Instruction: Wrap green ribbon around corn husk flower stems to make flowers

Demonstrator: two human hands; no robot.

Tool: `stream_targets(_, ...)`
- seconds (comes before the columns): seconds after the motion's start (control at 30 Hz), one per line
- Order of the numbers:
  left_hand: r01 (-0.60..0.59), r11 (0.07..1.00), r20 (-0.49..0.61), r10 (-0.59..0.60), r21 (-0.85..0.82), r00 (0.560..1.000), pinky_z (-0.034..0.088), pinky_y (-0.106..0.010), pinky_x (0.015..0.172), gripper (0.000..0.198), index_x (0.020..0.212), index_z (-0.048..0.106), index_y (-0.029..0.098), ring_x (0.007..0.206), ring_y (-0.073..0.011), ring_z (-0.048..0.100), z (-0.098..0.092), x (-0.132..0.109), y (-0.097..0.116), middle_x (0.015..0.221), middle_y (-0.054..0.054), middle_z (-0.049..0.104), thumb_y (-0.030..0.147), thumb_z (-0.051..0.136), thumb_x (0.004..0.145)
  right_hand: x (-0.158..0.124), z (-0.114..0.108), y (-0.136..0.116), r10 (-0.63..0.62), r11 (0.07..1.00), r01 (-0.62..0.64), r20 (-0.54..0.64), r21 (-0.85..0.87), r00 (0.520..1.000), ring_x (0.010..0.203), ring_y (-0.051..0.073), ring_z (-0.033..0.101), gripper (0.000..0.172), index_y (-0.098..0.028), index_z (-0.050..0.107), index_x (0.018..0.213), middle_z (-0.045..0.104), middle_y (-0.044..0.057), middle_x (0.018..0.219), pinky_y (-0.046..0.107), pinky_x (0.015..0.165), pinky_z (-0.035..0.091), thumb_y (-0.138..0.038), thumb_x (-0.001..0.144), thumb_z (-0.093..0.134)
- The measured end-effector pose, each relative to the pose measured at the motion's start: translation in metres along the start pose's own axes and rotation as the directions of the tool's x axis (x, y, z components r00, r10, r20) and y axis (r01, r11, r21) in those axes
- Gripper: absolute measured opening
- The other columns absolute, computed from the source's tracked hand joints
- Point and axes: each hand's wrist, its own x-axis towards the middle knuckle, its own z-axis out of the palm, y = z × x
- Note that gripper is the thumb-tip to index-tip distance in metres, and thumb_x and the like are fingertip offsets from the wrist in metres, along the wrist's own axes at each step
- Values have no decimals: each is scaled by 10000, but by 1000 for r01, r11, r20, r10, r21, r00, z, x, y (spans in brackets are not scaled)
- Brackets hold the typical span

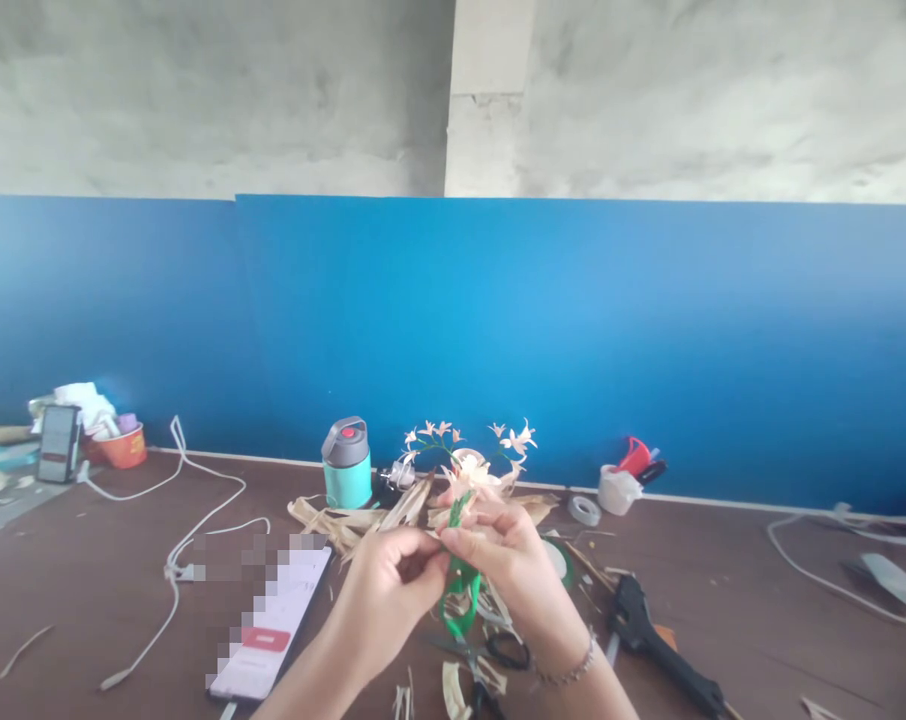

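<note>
My left hand (389, 590) and my right hand (502, 565) meet above the brown table (85, 590), fingers pinched together on a thin stem wrapped with green tape (459, 590). A loop of the green tape hangs down below the two hands. The stem's upper end points toward a bunch of small pale handmade flowers (472, 450) standing behind. Dried straw-coloured leaves (348, 520) lie under and behind the hands. Scissors (490, 655) lie on the table just below my right wrist.
A phone (273, 625) lies at the lower left with a white cable (190, 520) beside it. A teal flask (346, 465), a tape roll (584, 510), a white cup with a red tool (622, 485) and a black glue gun (659, 645) sit around. A blue wall panel (648, 340) backs the table.
</note>
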Motion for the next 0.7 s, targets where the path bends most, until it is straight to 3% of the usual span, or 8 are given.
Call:
stream_targets(0.1, -217, 936, -108, 255, 277, 961, 369, -228, 477, 207, 630, 618, 169, 486, -120, 492, 2, -1, -7, 535, 5, 562, 189, 518, 809, 0, 6, -5, -24, 999, 20, -78, -51, 997, 810, 230, 585, 213, -172, 703, 670, 629, 59, 769, 336, 705, 477, -376, 655, 765)
stream_targets(0.2, -387, 782, -148, 511, 489, 847, 430, -255, 564, 187, 718, 643, 173, 577, -154, 575, 3, 0, -16, 637, -29, 634, 144, 495, 828, -1, 12, -8, -92, 993, 82, -118, -87, 989, 810, 205, 552, 200, -160, 664, 630, 608, 41, 777, 321, 755, 441, -337, 700, 724)
stream_targets(0.27, -432, 720, -140, 585, 543, 799, 443, -257, 585, 178, 793, 654, 174, 599, -157, 591, 3, 0, -20, 673, -37, 646, 133, 488, 844, -1, 15, -6, -112, 992, 104, -128, -72, 985, 790, 183, 532, 181, -160, 648, 636, 593, 28, 774, 307, 761, 425, -309, 722, 706)
stream_targets(0.33, -441, 713, -139, 596, 544, 791, 450, -259, 600, 179, 842, 658, 171, 616, -160, 599, 4, -2, -19, 694, -44, 649, 136, 484, 854, -1, 17, -3, -89, 996, 86, -150, -27, 985, 716, 156, 506, 180, -162, 633, 647, 563, 9, 722, 285, 704, 420, -306, 721, 711)
stream_targets(0.43, -401, 815, -146, 496, 419, 856, 449, -253, 592, 188, 820, 661, 164, 612, -159, 595, 4, -3, -12, 690, -43, 648, 158, 476, 853, 0, 17, 0, -31, 999, 37, -160, 35, 987, 665, 136, 481, 222, -162, 598, 630, 536, -6, 683, 264, 653, 408, -323, 704, 732)
stream_targets(0.53, -196, 969, -129, 216, 152, 968, 365, -209, 440, 276, 618, 604, 163, 432, -107, 464, 1, -2, -2, 485, 23, 509, 223, 469, 851, 0, 12, -3, -4, 997, 7, -28, 76, 1000, 716, 140, 498, 211, -167, 614, 698, 562, 1, 734, 251, 678, 409, -353, 749, 698)
stream_targets(0.6, -71, 997, -119, 73, 19, 990, 306, -198, 389, 301, 573, 575, 162, 387, -89, 397, -2, 0, 3, 445, 43, 440, 284, 491, 836, 0, 7, -7, 11, 996, -18, 73, 84, 997, 719, 130, 495, 208, -172, 631, 758, 563, -3, 745, 236, 673, 401, -375, 797, 652)
stream_targets(0.7, 19, 997, -67, -24, -76, 997, 268, -191, 367, 321, 552, 558, 160, 362, -76, 353, -5, 2, 6, 410, 57, 398, 339, 520, 816, 0, 2, -10, 70, 994, -79, 124, 71, 990, 661, 110, 477, 247, -168, 632, 737, 543, -19, 691, 221, 630, 383, -401, 817, 626)
